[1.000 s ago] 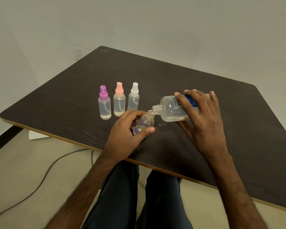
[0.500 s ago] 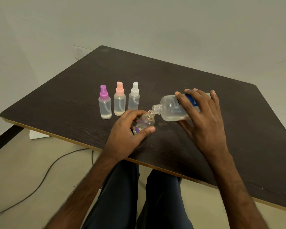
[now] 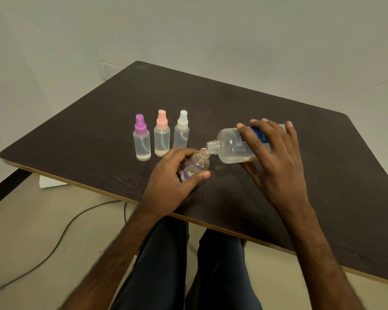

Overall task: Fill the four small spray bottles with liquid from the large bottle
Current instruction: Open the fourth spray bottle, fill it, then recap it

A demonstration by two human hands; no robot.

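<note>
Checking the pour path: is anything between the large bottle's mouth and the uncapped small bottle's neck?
Nothing visible. The large bottle has its mouth at the neck of the uncapped small bottle; the left hand grips it below the opening.

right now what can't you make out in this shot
Head view only:
- Fill level of the open bottle: the left hand wraps its body.
- Label text on the big bottle: the right hand covers most of it.
- Any stream between the two necks: clear and too small to see.
- Floor cable: cut off by the left edge.
</note>
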